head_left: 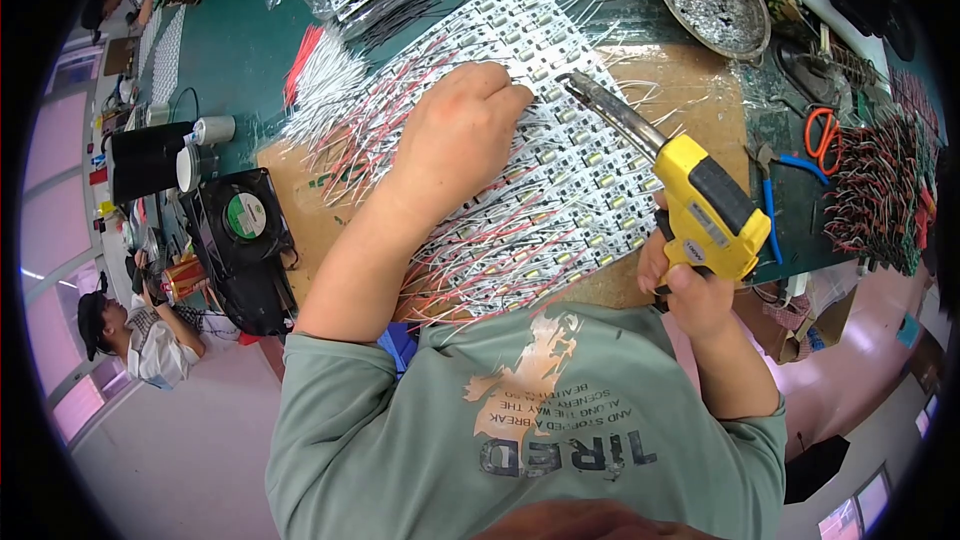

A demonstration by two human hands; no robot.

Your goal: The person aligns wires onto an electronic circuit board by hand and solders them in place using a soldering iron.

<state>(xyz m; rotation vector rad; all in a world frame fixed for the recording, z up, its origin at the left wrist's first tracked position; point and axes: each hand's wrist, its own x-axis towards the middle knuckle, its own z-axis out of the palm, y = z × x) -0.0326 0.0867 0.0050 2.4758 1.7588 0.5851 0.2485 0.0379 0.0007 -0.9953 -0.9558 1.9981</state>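
A large panel of small white circuit boards (pixel 590 155) lies slanted in front of me, with many thin red, black and white wires standing off its left and lower parts. My left hand (pixel 465 125) is over the panel's middle, fingers closed in a pinch near the boards; what is between the fingertips is hidden. My right hand (pixel 692 290) grips the handle of a yellow and black soldering gun (pixel 712 208). The gun's metal tip points up and left, close to the boards just right of my left fingertips.
A brown board (pixel 700 105) lies beneath the panel. Bundled white wires (pixel 335 75) lie at upper left, a black fan (pixel 240 220) at left. A round metal dish of solder scraps (pixel 712 2) stands at upper right. Orange-handled scissors (pixel 822 140), blue-handled pliers (pixel 768 202) and wired boards (pixel 880 190) lie right.
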